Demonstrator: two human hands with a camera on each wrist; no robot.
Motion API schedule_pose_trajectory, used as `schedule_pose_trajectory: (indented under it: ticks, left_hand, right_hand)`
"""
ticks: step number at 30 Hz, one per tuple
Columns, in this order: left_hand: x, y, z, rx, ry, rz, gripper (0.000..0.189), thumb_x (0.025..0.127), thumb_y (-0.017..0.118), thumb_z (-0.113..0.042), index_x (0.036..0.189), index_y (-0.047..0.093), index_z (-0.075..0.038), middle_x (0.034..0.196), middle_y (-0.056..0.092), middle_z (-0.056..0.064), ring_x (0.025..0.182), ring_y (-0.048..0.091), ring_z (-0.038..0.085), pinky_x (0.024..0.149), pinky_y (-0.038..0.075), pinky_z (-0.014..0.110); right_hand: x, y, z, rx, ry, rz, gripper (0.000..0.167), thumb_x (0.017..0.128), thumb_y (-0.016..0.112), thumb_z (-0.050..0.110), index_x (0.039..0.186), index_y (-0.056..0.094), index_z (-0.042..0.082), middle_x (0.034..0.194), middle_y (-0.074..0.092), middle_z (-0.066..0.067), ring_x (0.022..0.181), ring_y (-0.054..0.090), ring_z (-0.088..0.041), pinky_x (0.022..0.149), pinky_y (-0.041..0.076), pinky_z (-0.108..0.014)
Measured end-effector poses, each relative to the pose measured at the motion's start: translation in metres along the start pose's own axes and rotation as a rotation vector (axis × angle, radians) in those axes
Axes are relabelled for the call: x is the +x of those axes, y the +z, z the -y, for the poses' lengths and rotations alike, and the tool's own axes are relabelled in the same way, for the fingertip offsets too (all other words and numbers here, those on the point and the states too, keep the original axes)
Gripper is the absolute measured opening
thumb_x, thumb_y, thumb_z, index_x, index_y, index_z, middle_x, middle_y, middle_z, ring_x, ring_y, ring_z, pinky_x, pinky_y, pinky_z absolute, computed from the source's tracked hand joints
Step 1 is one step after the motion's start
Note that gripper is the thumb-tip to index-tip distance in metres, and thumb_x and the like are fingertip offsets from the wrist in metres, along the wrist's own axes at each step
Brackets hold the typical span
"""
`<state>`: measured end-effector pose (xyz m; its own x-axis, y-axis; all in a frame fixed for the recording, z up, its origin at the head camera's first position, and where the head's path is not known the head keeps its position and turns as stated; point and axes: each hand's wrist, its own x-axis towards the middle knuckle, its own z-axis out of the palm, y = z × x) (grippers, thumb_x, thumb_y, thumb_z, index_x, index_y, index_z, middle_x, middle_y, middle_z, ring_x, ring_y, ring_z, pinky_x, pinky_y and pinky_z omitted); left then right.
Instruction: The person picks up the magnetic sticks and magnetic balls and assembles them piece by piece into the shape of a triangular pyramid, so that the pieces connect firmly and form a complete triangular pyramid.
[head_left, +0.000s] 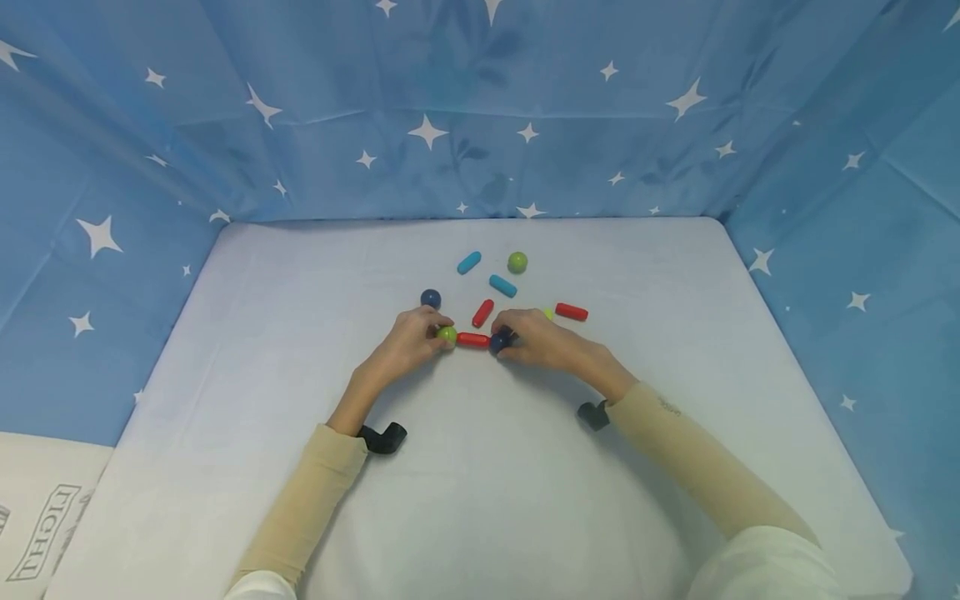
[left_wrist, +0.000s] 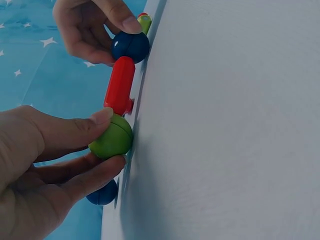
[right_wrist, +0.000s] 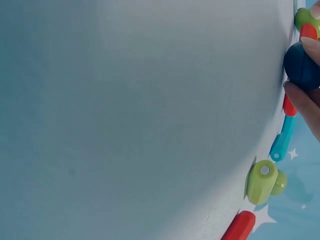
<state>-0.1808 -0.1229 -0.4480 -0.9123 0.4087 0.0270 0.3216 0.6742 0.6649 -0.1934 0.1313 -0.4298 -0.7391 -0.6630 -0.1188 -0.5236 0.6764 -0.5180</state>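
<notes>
Between its thumb and fingers my left hand (head_left: 408,342) pinches a green ball (left_wrist: 112,137). A red rod (left_wrist: 120,85) runs from that ball to a dark blue ball (left_wrist: 130,47), touching both. On the blue ball's far side, my right hand (head_left: 542,337) grips it with thumb and fingers. The three pieces form a straight line low over the white table. Whether the rod's ends sit inside the balls cannot be seen. A second dark blue ball (head_left: 431,298) lies just beyond the left hand.
Behind the hands lie two light blue rods (head_left: 469,262), another green ball (head_left: 517,262) and a short red rod (head_left: 483,313). Another red rod (head_left: 572,312) and a yellow-green rod (right_wrist: 262,185) are by the right hand. Star-patterned blue curtains (head_left: 480,100) border the white table (head_left: 465,500).
</notes>
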Motion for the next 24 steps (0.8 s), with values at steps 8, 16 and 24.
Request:
schedule_pose_trajectory:
  ticks: [8, 16, 24]
  left_hand:
    - [0.001, 0.000, 0.001, -0.020, -0.035, -0.039, 0.031, 0.090, 0.079, -0.008, 0.117, 0.074, 0.004, 0.106, 0.071, 0.016, 0.096, 0.068, 0.028, 0.083, 0.058, 0.038]
    - [0.006, 0.004, 0.000, -0.030, -0.088, -0.068, 0.030, 0.091, 0.078, -0.013, 0.117, 0.075, 0.002, 0.108, 0.073, 0.016, 0.097, 0.065, 0.027, 0.082, 0.055, 0.038]
    - [0.011, 0.004, -0.004, -0.045, -0.089, -0.082, 0.028, 0.090, 0.078, -0.010, 0.115, 0.075, 0.004, 0.109, 0.073, 0.018, 0.094, 0.064, 0.026, 0.077, 0.053, 0.035]
  right_hand:
    - [-0.005, 0.003, 0.008, -0.010, -0.033, -0.014, 0.036, 0.088, 0.082, 0.012, 0.121, 0.068, 0.004, 0.118, 0.063, -0.011, 0.109, 0.066, -0.025, 0.099, 0.057, -0.036]
    - [-0.010, 0.011, 0.016, 0.020, -0.063, 0.033, 0.037, 0.090, 0.081, 0.014, 0.123, 0.070, 0.005, 0.116, 0.065, -0.008, 0.108, 0.067, -0.021, 0.097, 0.058, -0.032]
    - [-0.010, 0.017, 0.020, 0.025, -0.109, 0.014, 0.032, 0.089, 0.082, 0.014, 0.119, 0.073, 0.006, 0.112, 0.071, -0.006, 0.104, 0.070, -0.018, 0.093, 0.059, -0.030]
